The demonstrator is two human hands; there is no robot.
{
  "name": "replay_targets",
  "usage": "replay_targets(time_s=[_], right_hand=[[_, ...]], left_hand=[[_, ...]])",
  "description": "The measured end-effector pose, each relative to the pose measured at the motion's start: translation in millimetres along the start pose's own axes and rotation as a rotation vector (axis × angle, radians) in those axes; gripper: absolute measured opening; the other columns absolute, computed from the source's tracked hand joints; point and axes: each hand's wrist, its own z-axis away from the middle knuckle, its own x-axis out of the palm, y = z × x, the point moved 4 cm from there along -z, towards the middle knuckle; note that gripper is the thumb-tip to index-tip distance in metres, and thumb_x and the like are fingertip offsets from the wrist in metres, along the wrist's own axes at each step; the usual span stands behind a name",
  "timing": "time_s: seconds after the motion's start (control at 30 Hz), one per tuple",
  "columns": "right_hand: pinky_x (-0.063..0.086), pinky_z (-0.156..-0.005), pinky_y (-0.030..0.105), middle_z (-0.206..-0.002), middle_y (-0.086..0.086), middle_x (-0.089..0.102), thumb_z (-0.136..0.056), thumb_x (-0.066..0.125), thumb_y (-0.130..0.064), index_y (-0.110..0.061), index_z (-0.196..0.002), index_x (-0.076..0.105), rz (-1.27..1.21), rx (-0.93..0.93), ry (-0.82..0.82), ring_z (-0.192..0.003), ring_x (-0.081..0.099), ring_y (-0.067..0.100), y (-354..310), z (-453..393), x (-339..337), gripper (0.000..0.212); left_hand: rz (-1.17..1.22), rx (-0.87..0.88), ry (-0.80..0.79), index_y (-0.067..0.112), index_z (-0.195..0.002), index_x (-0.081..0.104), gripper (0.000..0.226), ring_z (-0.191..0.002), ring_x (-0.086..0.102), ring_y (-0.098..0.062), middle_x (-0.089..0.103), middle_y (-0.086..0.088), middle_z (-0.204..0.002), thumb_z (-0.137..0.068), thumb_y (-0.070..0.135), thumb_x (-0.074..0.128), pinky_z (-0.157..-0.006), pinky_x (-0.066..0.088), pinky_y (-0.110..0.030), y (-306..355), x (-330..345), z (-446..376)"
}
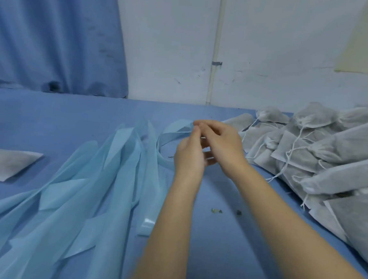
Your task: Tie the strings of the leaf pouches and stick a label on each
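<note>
Both hands' fingers pinch a pale blue strip together; right of them, filled white pouches lie heaped on the surface, contents indistinct.

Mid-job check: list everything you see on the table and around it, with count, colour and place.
Pouches: a pile, too many to count, white-grey with white strings, right.
Lone pouch: one, white-grey, flat at far left.
Backing strips: many, light blue, spread left of centre.
Leaf crumbs: a few, dark, near centre.
Table: one, blue cover.
Curtain: one, blue, back left.
Pipe: one, white, on wall.
Left hand, right hand: together at centre, pinching something small; what it is cannot be told.
</note>
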Motion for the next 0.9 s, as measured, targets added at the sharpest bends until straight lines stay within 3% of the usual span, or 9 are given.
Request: replay_targets(time_s=[0.07, 0.13, 0.23, 0.27, 0.37, 0.43, 0.6, 0.77, 0.9], right_hand=[[0.045, -0.084, 0.025, -0.097, -0.001, 0.073, -0.094, 0.054, -0.017, -0.018, -0.098, 0.074, 0.282, -0.059, 0.091, -0.095, 0.066, 0.016, 10.9, -4.4, -20.8, 0.020], [0.039, -0.091, 0.025, -0.116, 0.008, 0.068, -0.094, 0.049, -0.007, -0.008, -0.110, 0.070, 0.655, -0.062, 0.074, -0.110, 0.060, 0.023, 25.0, -12.1, -38.4, 0.026], [0.038, -0.081, 0.029, -0.121, 0.014, 0.054, -0.089, 0.049, -0.001, -0.003, -0.095, 0.061, 1.242, -0.001, -0.153, -0.119, 0.048, 0.031, 50.5, -19.5, -53.3, 0.013], [0.035, -0.078, 0.030, -0.121, 0.012, 0.051, -0.091, 0.050, -0.003, -0.004, -0.098, 0.059, 1.404, 0.018, -0.227, -0.120, 0.044, 0.030, 55.4, -20.0, -55.8, 0.012], [0.039, -0.085, 0.032, -0.127, 0.008, 0.050, -0.093, 0.050, -0.004, -0.008, -0.122, 0.056, 1.684, 0.026, -0.335, -0.125, 0.039, 0.024, 63.1, -24.9, -60.3, 0.030], [0.042, -0.088, 0.033, -0.127, 0.008, 0.053, -0.092, 0.049, 0.000, -0.010, -0.123, 0.057, 1.739, -0.011, -0.329, -0.124, 0.042, 0.023, 62.4, -28.3, -61.0, 0.033], [0.039, -0.074, 0.029, -0.119, 0.008, 0.058, -0.093, 0.051, -0.006, -0.015, -0.117, 0.062, 1.566, -0.070, -0.206, -0.113, 0.054, 0.024, 51.4, -22.9, -61.3, 0.028], [0.046, -0.087, 0.032, -0.109, 0.002, 0.070, -0.096, 0.056, -0.018, -0.018, -0.111, 0.070, 0.860, -0.131, 0.068, -0.104, 0.061, 0.020, 22.5, 2.7, -68.6, 0.021], [0.040, -0.067, 0.005, -0.082, -0.010, 0.072, -0.089, 0.065, -0.014, -0.020, -0.095, 0.074, 0.453, -0.237, 0.075, -0.071, 0.059, -0.008, -10.1, 25.2, -69.3, 0.013]], left_hand=[[-0.083, 0.001, -0.046, 0.005, -0.103, 0.059, 0.029, -0.083, 0.067, -0.023, 0.067, -0.012, -0.098, -0.099, 0.030, 0.044, -0.077, 0.056, -0.036, -5.4, 7.7, -1.1], [-0.130, 0.027, -0.047, 0.008, -0.101, 0.059, 0.020, -0.082, 0.068, -0.021, 0.067, -0.010, -0.100, -0.099, 0.023, 0.045, -0.075, 0.057, -0.034, -9.6, 8.5, -1.6], [-0.178, 0.043, -0.004, 0.015, -0.093, 0.059, 0.012, -0.072, 0.068, -0.019, 0.068, -0.003, -0.094, -0.095, 0.016, 0.047, -0.073, 0.058, -0.032, -8.2, 2.6, -3.5], [-0.191, 0.040, 0.007, 0.015, -0.094, 0.060, 0.013, -0.069, 0.068, -0.018, 0.068, -0.001, -0.093, -0.094, 0.015, 0.047, -0.074, 0.058, -0.032, -8.0, 0.7, -3.9], [-0.197, 0.045, 0.026, 0.012, -0.100, 0.061, 0.017, -0.067, 0.068, -0.018, 0.069, -0.001, -0.090, -0.094, 0.012, 0.045, -0.073, 0.058, -0.032, -6.9, -2.2, -2.4], [-0.198, 0.046, 0.033, 0.011, -0.103, 0.060, 0.020, -0.067, 0.068, -0.018, 0.069, -0.001, -0.089, -0.094, 0.009, 0.043, -0.072, 0.058, -0.030, -6.2, -2.5, -2.7], [-0.204, 0.053, 0.020, 0.010, -0.104, 0.060, 0.022, -0.065, 0.067, -0.017, 0.070, -0.002, -0.088, -0.093, 0.006, 0.041, -0.070, 0.057, -0.028, -6.7, -1.1, -2.8], [-0.222, 0.078, 0.016, 0.014, -0.097, 0.061, 0.019, -0.068, 0.068, -0.015, 0.071, -0.002, -0.089, -0.090, 0.003, 0.047, -0.068, 0.057, -0.024, -5.9, 1.0, 0.1], [-0.316, 0.183, -0.067, 0.017, -0.097, 0.061, 0.032, -0.077, 0.065, -0.010, 0.069, -0.001, -0.095, -0.085, -0.008, 0.045, -0.070, 0.053, -0.022, -2.6, 6.4, 6.3]])
